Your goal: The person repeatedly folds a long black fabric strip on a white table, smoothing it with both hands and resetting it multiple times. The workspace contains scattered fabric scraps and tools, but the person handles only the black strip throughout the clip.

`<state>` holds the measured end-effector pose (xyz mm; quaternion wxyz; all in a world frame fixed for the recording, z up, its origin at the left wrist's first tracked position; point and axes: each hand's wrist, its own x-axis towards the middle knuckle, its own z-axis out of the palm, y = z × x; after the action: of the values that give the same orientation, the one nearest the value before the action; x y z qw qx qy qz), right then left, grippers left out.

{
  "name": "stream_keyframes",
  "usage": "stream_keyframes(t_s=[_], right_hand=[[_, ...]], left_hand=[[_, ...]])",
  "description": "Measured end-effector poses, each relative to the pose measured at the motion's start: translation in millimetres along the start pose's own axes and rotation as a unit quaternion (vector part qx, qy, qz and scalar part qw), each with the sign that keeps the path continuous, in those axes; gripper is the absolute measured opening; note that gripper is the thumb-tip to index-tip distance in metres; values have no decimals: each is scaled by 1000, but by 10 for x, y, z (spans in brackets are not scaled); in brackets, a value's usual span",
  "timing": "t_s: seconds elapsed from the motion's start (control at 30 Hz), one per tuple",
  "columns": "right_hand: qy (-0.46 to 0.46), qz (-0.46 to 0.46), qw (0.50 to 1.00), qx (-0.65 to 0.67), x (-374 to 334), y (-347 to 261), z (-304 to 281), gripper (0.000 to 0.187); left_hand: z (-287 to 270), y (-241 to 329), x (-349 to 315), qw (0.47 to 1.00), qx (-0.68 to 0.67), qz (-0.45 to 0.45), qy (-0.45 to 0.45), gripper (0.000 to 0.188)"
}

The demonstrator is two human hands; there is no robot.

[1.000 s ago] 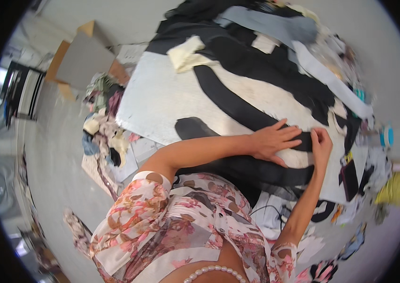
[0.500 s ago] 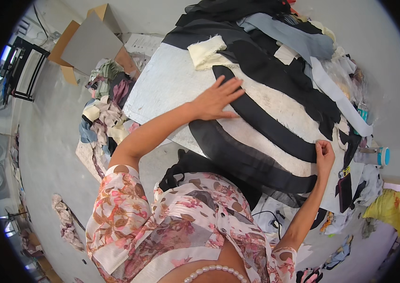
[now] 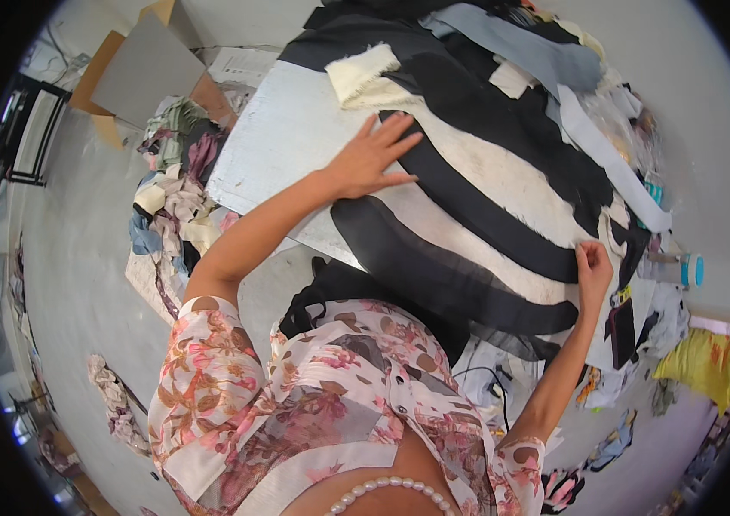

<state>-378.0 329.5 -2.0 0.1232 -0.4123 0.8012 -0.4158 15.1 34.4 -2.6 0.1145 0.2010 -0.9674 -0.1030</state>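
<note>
My left hand [image 3: 372, 162] lies with fingers spread on the left end of a long, curved strip of black cloth [image 3: 477, 213], pressing it to the pale worktable [image 3: 253, 163]. At the strip's right end, the fingers of my right hand [image 3: 594, 265] are pinched together on its tip. Nearer my body, a second curved black strip [image 3: 434, 267] of partly sheer cloth lies along the table edge, its left end just below my left hand. A frayed cream cloth piece [image 3: 361, 76] rests beyond my left fingers.
Black, grey and white cloth heaps along the table's far side, including a grey-blue piece [image 3: 528, 47]. A dark phone [image 3: 621, 331] lies right of my right hand. On the floor at left are a scrap pile [image 3: 176, 211] and an open cardboard box [image 3: 146, 86]. A yellow bag [image 3: 705, 370] sits at right.
The whole view has shifted slightly, so the table appears a little higher and further left. Both hands stay at the two ends of the same black strip.
</note>
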Motion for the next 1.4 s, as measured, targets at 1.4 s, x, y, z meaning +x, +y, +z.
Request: stream_keyframes(t_s=[1.4], right_hand=[[-118, -337, 912, -200, -159, -1617, 1472, 12]], left_hand=[[71, -318, 353, 950, -69, -225, 207, 14]])
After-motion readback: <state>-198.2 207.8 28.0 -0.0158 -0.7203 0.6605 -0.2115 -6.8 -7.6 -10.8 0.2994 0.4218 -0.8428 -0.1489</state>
